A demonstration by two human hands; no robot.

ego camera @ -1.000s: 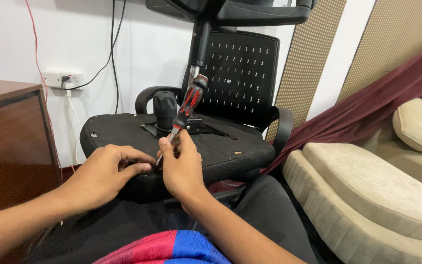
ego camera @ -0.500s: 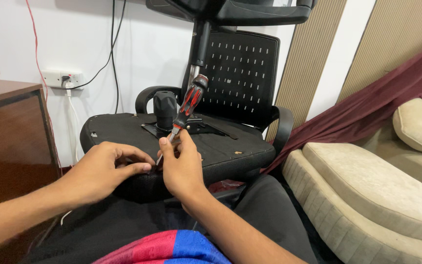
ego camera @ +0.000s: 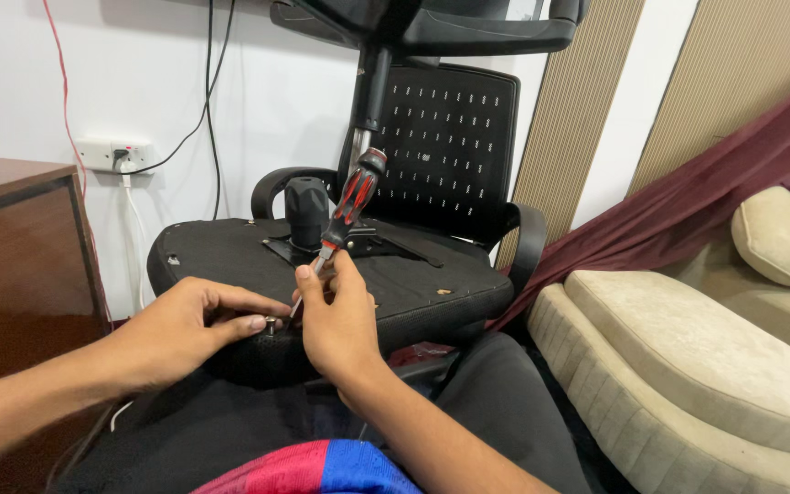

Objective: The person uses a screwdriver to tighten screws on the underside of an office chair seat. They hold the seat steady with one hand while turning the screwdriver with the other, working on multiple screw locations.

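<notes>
While the right hand (ego camera: 340, 316) pinches the metal shaft of a screwdriver (ego camera: 345, 212) low down between thumb and fingertips, the tool leans up and away, its red-and-black handle rising over the middle of the upturned chair seat (ego camera: 230, 252). Holding it so near the tip looks meant to steer the point rather than to turn it hard; the tip itself is hidden behind the fingers. The left hand (ego camera: 189, 325) lies curled on the near edge of the seat underside, thumb and forefinger closed around a small metal screw (ego camera: 272, 323) that stands upright there, seemingly to keep it steady just beside the driver's point. That screw is short, dull silver, with a round head, and sits at the seat's near edge. Farther back, a black cylindrical gas-lift mount (ego camera: 307, 210) stands on a plate at the seat's centre, and the perforated backrest (ego camera: 450, 146) rises behind. A wooden cabinet (ego camera: 20, 247) stands to the left, a beige sofa (ego camera: 688, 357) to the right.
</notes>
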